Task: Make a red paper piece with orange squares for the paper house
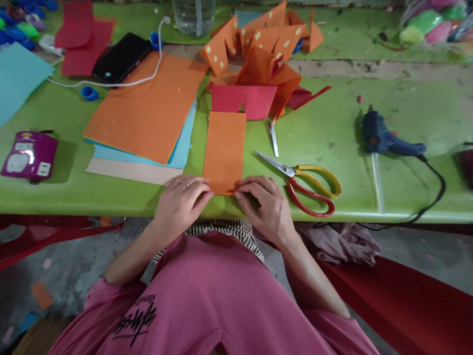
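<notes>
Orange strip (224, 150): lies on the green table (354, 108) in front of the person, long sides running away from the body; it is the clock's centre here.
Left hand (185, 195): at 8 o'clock, fingers bent, thumb and fingertips pinching the strip's near left corner; a ring (182, 183) on one finger.
Right hand (265, 202): at 4 o'clock, fingers curled, thumb and forefinger pinching the near right corner.
Scissors (291, 171): between 3 and 4 o'clock, just beyond the right hand, blades apart, one yellow handle and one red.
Metal tool (274, 140): between 2 and 3 o'clock, narrow; its far end is hard to make out.
Glue gun (388, 139): 3 o'clock, well apart, on its side, with a clear stick.
Pink piece (254, 101): between 12 and 1 o'clock, notched, at the strip's far edge.
Folded orange pieces (258, 64): 1 o'clock, heaped, some with pale squares.
Paper stack (144, 113): 10 o'clock, orange sheet uppermost, blue beneath.
Black device (120, 56): between 10 and 11 o'clock, near a white cable (142, 80).
Purple socket block (29, 155): 9 o'clock.
</notes>
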Demonstrator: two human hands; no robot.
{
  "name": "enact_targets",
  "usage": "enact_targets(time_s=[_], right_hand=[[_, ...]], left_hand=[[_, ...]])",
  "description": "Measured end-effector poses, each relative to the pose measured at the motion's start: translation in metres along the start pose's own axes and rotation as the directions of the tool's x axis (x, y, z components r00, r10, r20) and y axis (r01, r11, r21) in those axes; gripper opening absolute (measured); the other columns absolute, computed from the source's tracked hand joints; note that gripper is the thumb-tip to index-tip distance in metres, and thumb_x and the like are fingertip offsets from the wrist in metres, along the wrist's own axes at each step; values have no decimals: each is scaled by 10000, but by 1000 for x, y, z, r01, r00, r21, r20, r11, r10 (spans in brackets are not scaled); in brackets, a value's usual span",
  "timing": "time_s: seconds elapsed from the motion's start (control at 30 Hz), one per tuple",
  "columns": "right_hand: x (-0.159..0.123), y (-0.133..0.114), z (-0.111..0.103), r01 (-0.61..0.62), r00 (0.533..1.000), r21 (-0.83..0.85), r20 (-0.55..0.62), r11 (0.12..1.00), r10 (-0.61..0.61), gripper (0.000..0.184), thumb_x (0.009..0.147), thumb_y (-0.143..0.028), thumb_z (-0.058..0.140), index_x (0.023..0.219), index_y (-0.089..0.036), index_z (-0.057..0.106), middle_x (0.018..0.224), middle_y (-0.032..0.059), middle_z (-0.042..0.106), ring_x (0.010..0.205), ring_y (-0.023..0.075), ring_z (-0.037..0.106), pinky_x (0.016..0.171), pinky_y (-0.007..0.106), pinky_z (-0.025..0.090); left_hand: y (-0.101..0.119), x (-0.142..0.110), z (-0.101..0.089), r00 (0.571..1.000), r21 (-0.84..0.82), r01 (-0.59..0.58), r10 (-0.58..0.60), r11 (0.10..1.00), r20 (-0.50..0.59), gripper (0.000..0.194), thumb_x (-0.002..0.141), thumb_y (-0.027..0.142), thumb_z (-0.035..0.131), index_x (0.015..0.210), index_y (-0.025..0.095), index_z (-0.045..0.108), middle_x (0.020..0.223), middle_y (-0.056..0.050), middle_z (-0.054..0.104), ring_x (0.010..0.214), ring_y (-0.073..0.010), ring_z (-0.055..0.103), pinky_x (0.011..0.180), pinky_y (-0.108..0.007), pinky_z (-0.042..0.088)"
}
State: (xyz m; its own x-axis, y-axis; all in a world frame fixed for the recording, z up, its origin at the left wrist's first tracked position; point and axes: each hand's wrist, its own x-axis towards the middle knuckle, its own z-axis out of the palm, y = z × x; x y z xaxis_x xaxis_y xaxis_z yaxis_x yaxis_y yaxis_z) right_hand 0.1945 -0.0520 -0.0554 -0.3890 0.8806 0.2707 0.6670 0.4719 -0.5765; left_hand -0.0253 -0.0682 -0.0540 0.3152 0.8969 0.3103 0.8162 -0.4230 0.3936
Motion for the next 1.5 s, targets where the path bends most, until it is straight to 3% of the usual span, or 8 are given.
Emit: enact_targets(time_s=[0.17, 0.53, 0.7, 0.8, 0.97, 1.1, 1.33, 1.5], right_hand=[[2, -3, 3, -37, 999, -35, -21, 999, 37, 84, 940, -243, 578, 870, -215, 615, 968, 74, 677, 917, 210, 637, 841, 396, 514], [3, -1, 5, -34, 999, -51, -9, 998, 34, 78, 915, -227, 581, 838, -215, 573, 978, 88, 661, 919, 221, 630, 836, 415, 515], [5, -7, -3, -96, 994, 117, -45, 988, 102, 77, 966, -259, 544, 906, -226, 580, 969, 65, 709, 858, 184, 652, 773, 364, 527], [9, -14, -12, -129, 989, 212, -39, 969, 141, 123, 990, -314, 523, 927, -233, 591, 946, 47, 725, 763, 153, 645, 696, 321, 523], [23, -16, -25, 34, 991, 155, -132, 987, -13, 389, 899, -519, 641, 1174, -248, 598, 1012, 67, 717, 884, 215, 634, 792, 391, 526], [29, -12, -34, 162, 983, 47, -100, 986, -156, 203, 927, -454, 620, 913, -254, 651, 819, 38, 700, 843, 229, 617, 784, 406, 494], [3, -20, -55, -140, 978, 253, 189, 957, 93, 323, 924, -513, 585, 788, -224, 635, 639, -13, 603, 552, 119, 525, 493, 247, 416], [5, -3, -41, -354, 930, 347, 232, 869, 286, 353, 881, -533, 621, 863, -183, 662, 687, 5, 641, 586, 127, 541, 473, 235, 397]], left_hand=[[2, -1, 5, 996, 63, 41, -36, 997, -77, 108, 942, 254, 595, 845, 206, 599, 1050, -78, 718, 990, -215, 668, 900, -391, 538], [2, -2, 5, 996, 14, 84, -83, 996, -26, 102, 936, 236, 576, 840, 210, 558, 1068, -80, 693, 1025, -225, 648, 922, -414, 507], [1, 6, 1, 999, -109, 26, -30, 994, -35, 221, 917, 412, 642, 1027, 227, 591, 1092, -58, 720, 1076, -226, 647, 950, -415, 502], [5, 18, -8, 997, -130, -45, 36, 991, -71, 136, 921, 361, 653, 964, 235, 625, 951, -23, 746, 987, -200, 670, 952, -400, 505], [9, 32, -39, 984, -362, -30, -35, 932, -174, 145, 951, 354, 613, 880, 236, 656, 840, 3, 735, 801, -131, 674, 787, -286, 555], [3, 30, -58, 944, -499, 62, -213, 865, -252, 247, 961, 459, 566, 915, 232, 651, 894, 0, 732, 812, -120, 679, 768, -256, 574], [-9, 42, -52, 918, -134, 72, -118, 988, -380, 351, 1048, 418, 352, 961, 210, 620, 890, -26, 722, 854, -135, 669, 799, -260, 534], [-33, 69, -44, 889, 137, 308, -234, 941, -393, 374, 1046, 412, 343, 884, 194, 600, 752, -51, 674, 824, -200, 652, 801, -328, 502]])
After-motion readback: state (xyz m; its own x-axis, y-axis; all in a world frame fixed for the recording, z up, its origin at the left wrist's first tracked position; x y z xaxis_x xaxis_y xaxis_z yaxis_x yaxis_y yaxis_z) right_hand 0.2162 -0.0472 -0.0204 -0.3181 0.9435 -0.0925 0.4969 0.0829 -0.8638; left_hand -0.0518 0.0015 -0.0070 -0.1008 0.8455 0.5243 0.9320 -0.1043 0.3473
